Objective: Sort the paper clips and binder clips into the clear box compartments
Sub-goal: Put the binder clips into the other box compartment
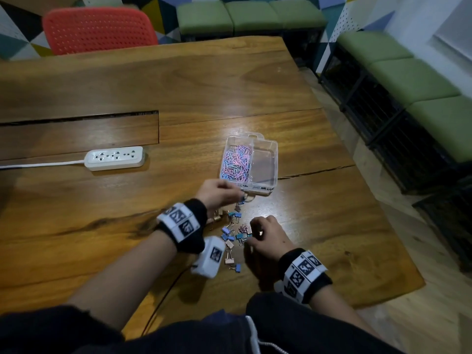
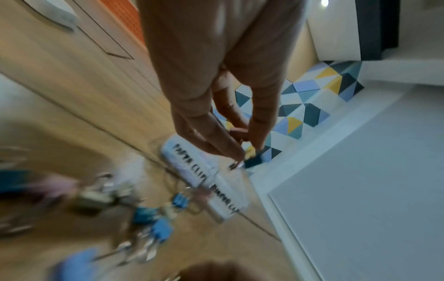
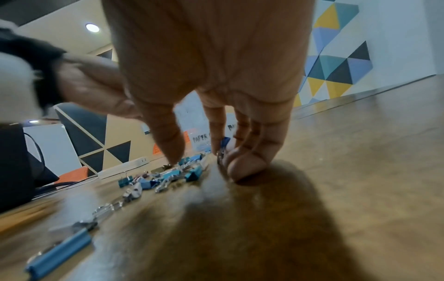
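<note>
The clear box (image 1: pixel 265 159) stands on the wooden table; its left compartment is full of pink and blue paper clips (image 1: pixel 236 162), and its right one looks bare. My left hand (image 1: pixel 219 191) hovers just before the box front and pinches a dark blue binder clip (image 2: pixel 252 161) between thumb and fingertips. A loose pile of binder clips (image 1: pixel 233 235) lies on the table below it. My right hand (image 1: pixel 265 235) rests on the pile's right edge with fingers curled down, thumb on the clips (image 3: pixel 190 171). A blue binder clip (image 3: pixel 224 142) sits tucked between its fingers.
A white power strip (image 1: pixel 115 157) with its cable lies to the left. A red chair (image 1: pixel 99 29) stands beyond the far table edge, and green benches (image 1: pixel 419 80) line the right. The table's right edge (image 1: pixel 383 213) is close to the box. A recessed panel (image 1: pixel 79 129) runs at the left.
</note>
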`<act>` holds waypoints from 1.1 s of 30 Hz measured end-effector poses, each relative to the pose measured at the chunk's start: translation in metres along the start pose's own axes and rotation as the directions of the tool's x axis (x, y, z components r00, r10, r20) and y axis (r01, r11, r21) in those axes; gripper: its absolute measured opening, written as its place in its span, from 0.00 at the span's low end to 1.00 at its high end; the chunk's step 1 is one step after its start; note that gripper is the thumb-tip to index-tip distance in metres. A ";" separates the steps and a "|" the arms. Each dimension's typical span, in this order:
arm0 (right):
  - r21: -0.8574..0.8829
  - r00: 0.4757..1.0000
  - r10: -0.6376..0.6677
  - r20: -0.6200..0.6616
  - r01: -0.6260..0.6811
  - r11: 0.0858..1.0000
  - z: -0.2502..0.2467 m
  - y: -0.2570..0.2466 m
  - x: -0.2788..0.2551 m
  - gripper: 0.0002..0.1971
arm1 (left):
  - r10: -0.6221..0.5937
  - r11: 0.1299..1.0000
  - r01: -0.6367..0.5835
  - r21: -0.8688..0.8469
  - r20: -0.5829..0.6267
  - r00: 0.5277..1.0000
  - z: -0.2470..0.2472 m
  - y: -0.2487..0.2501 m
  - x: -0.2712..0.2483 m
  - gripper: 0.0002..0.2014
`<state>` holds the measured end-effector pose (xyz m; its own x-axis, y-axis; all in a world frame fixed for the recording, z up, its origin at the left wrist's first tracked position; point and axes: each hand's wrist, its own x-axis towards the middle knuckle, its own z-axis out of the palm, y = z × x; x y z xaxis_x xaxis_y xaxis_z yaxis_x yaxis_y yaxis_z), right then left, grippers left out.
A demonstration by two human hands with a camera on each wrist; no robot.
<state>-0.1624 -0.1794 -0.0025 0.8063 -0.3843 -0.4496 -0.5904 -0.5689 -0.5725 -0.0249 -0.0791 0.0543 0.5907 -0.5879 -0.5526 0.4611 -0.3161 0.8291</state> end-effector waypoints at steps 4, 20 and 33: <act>-0.120 0.999 -0.053 -0.002 0.052 0.991 0.005 -0.005 0.000 0.28 | 0.018 0.998 -0.018 -0.056 -0.011 1.000 0.026 0.029 0.034 0.07; -0.041 0.996 -0.058 -0.075 0.055 0.998 -0.004 0.027 -0.011 0.09 | 0.153 0.336 -0.368 0.867 0.336 0.930 0.066 0.000 0.057 0.13; 0.276 0.991 0.077 -0.107 -0.045 0.960 -0.053 0.034 0.005 0.14 | 0.050 -0.212 -0.383 0.899 0.402 0.914 0.062 -0.046 0.040 0.20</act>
<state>-0.1768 -0.2396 0.0121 0.7574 -0.5026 -0.4169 -0.6132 -0.3279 -0.7187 -0.0637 -0.1347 -0.0005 0.2972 -0.8526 -0.4298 -0.9195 -0.3768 0.1116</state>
